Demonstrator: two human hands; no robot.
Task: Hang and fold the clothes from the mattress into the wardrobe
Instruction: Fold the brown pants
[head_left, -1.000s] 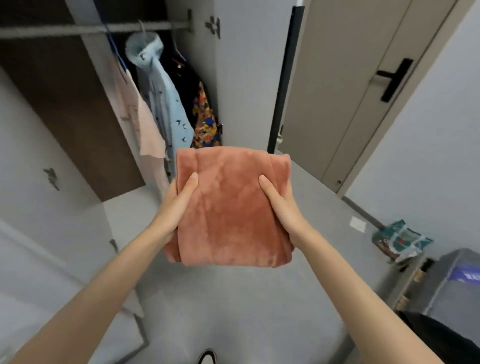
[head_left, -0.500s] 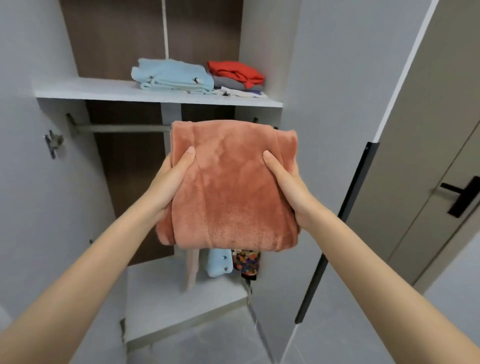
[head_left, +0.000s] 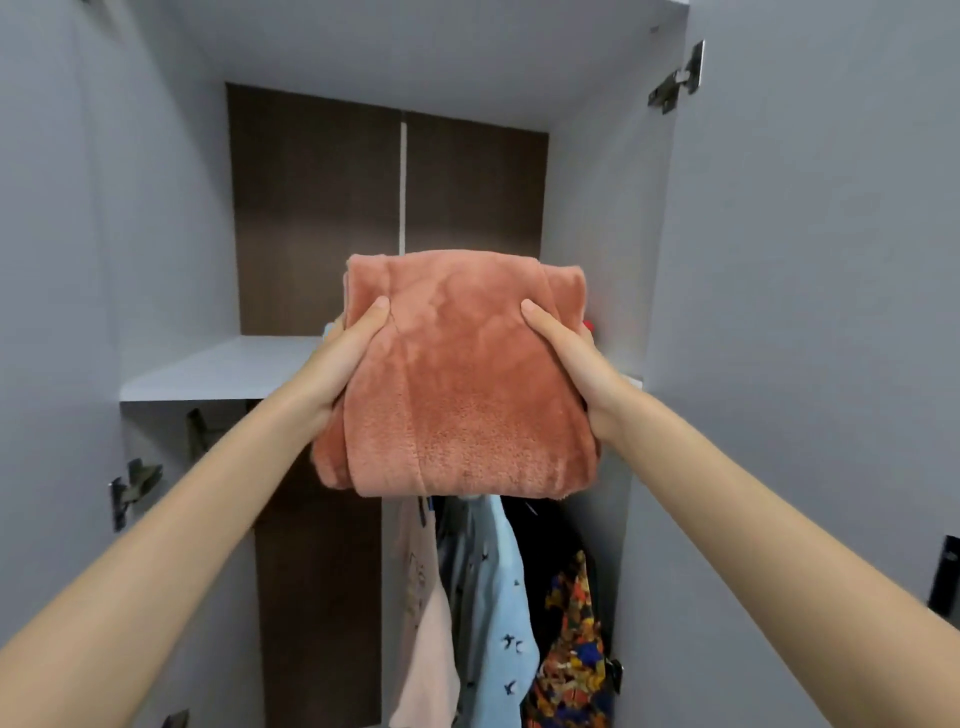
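A folded salmon-pink fleece garment (head_left: 462, 384) is held up in front of the open wardrobe, at the height of its upper shelf (head_left: 218, 371). My left hand (head_left: 345, 358) grips its left edge, thumb on top. My right hand (head_left: 569, 364) grips the right edge the same way. The bundle hides the folded clothes on the shelf behind it; only a sliver of red (head_left: 588, 326) and of light blue (head_left: 328, 329) shows past it.
Below the shelf hang a pale pink top (head_left: 423, 623), a light blue garment with small dark prints (head_left: 498, 597) and a colourful patterned one (head_left: 571, 654). Grey wardrobe side walls and open doors with metal hinges (head_left: 132, 483) flank the opening.
Both hands have raised the folded fleece garment from waist height up to the upper shelf, and the view has tilted upward from the floor to the shelf compartment.
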